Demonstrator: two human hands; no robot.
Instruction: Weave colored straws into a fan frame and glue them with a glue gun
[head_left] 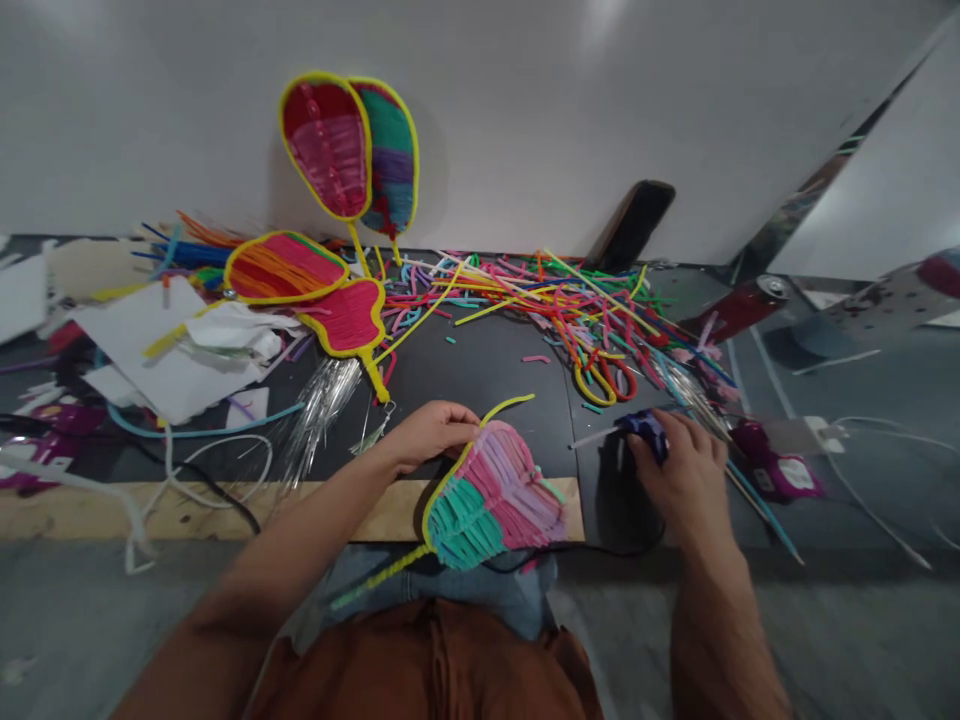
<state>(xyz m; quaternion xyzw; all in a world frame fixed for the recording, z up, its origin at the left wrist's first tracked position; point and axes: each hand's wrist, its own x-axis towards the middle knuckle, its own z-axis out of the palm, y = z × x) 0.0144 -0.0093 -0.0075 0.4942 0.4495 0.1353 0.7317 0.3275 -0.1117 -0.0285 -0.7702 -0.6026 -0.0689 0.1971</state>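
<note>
My left hand (442, 432) pinches the upper edge of a heart-like pipe-cleaner panel (495, 490), its rows pink, lilac and teal. Yellow pipe cleaner borders its left side, with a loose end (514, 402) sticking out at the top and a twisted stem (382, 578) pointing toward my lap. To the right, my right hand (686, 455) is closed around a dark blue glue gun (643, 432) at the table edge. A whitish stick (596, 437) extends leftward from it, and a black cord (630, 550) trails below. The gun and the panel are apart.
Several finished yellow-rimmed panels (326, 150) lean or lie at the back left. Loose pipe cleaners (540, 295) heap along the wall. Scissors (604, 380), a red can (750, 305), a propped phone (634, 222), silver tinsel (326, 400) and papers (169, 350) surround the work.
</note>
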